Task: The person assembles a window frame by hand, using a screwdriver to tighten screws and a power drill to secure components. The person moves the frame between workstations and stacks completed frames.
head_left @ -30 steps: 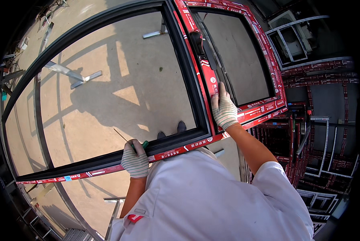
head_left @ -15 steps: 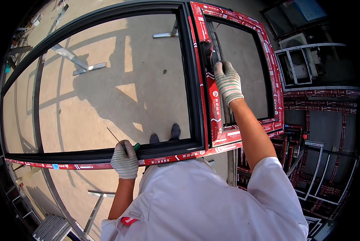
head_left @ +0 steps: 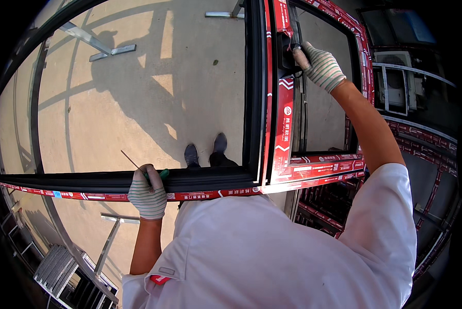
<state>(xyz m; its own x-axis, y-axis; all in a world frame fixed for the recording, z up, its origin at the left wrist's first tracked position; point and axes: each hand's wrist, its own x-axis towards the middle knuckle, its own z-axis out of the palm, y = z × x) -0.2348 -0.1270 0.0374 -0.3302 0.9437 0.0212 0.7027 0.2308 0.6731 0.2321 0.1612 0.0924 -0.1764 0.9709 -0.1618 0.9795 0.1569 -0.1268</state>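
A black window handle [head_left: 284,54] already sits on the red-filmed sash [head_left: 286,126], fastening hidden, with the striped-gloved right hand [head_left: 323,69] closed on it and the striped-gloved left hand [head_left: 148,195] clasping a green-handled screwdriver [head_left: 164,174].

Cannot see the whole far side of the black frame [head_left: 205,180], cut off by the upper edge. Cannot follow the green handle [head_left: 164,174] inside the left hand [head_left: 147,192], nor make out contact between the right hand [head_left: 321,67] and the black fitting [head_left: 284,51], partly covered.
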